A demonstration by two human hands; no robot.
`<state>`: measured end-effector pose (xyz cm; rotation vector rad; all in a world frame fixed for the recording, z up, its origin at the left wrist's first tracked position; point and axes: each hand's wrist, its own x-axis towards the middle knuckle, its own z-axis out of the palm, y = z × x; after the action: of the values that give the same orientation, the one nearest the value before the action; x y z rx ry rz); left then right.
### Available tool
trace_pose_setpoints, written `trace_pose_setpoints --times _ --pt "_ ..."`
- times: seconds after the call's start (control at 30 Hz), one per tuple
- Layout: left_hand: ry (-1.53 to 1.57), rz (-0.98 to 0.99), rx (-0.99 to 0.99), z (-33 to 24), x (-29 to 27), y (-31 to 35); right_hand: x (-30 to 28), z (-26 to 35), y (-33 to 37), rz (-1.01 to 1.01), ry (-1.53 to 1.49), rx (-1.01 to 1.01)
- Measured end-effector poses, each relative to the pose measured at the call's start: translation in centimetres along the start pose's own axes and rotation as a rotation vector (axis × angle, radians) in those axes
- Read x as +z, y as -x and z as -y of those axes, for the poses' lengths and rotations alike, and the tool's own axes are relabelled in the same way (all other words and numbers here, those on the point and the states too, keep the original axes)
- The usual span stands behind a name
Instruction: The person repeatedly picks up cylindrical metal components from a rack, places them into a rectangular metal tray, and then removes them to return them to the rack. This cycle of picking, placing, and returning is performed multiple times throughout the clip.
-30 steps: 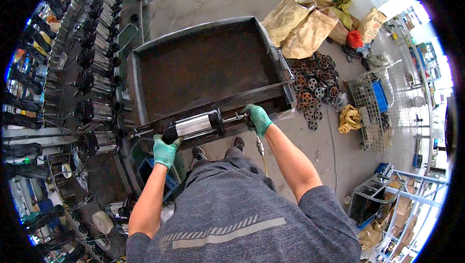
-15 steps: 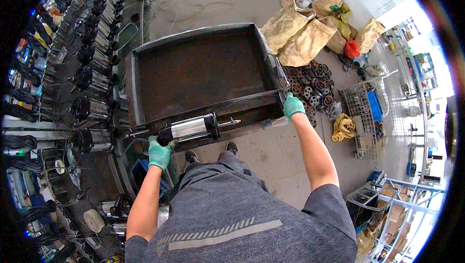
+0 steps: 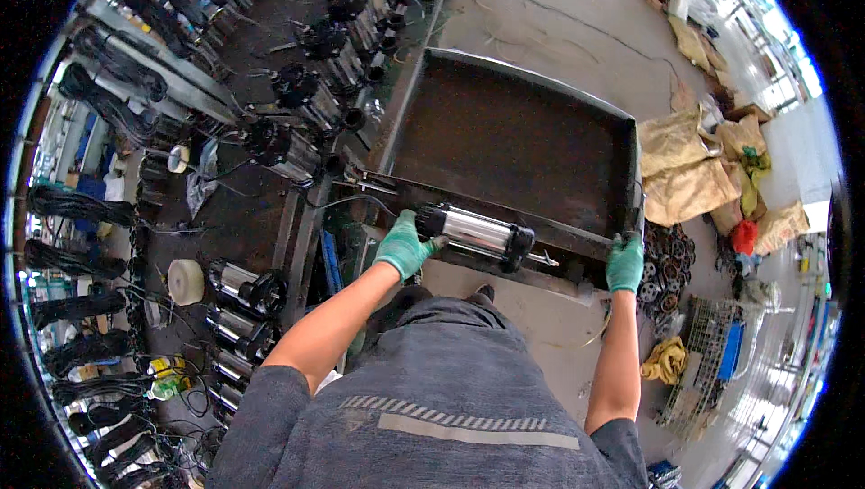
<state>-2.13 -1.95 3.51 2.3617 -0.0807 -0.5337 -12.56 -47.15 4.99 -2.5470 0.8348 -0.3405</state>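
A cylindrical electric motor, silver in the middle with black ends, lies across the near edge of a large dark metal trough. A thin shaft sticks out of its right end, and a black cable runs off to the left. My left hand, in a green glove, is closed round the motor's left end, with the thumb along its near side. My right hand, gloved the same, is closed over the trough's near right corner. Some of its fingers are hidden behind the rim.
Similar motors stand in a long row on the bench at left, with several more nearer me. A white roll sits beside them. Right of the trough are brown sacks, a heap of pulley wheels and a wire basket.
My view has swung left, so the trough and motor appear farther right and more of the bench shows. Both hands keep their places at the motor's left end and the trough's corner.
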Motion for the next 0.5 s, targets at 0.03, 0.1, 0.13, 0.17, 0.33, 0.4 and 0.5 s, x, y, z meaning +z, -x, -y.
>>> trace_pose_setpoints --times 0.03,0.1,0.13,0.17,0.33,0.4,0.5 --pt "-0.078 -0.042 0.094 1.0 0.2 -0.4 1.3 0.7 0.4 0.039 -0.046 -0.079" --pt "-0.173 -0.144 0.205 1.6 -1.9 -1.4 4.1 4.8 2.1 -0.002 -0.185 -0.246" --pt "-0.22 -0.197 0.252 2.4 -3.3 -2.1 3.5 9.9 3.4 0.134 -0.284 -0.131" --pt "-0.236 -0.399 0.361 4.4 -4.0 -3.4 5.3 11.1 4.0 0.123 -0.36 -0.212" --pt "-0.4 -0.35 0.084 9.2 -9.0 -8.4 7.5 18.9 6.4 0.135 -0.048 -0.397" --pt "-0.3 -0.23 0.023 11.5 -9.7 -9.7 8.3 18.3 6.2 0.097 -0.03 -0.415" --pt "-0.126 -0.026 -0.034 12.1 -10.5 -11.0 8.6 17.9 6.2 0.083 -0.09 -0.399"
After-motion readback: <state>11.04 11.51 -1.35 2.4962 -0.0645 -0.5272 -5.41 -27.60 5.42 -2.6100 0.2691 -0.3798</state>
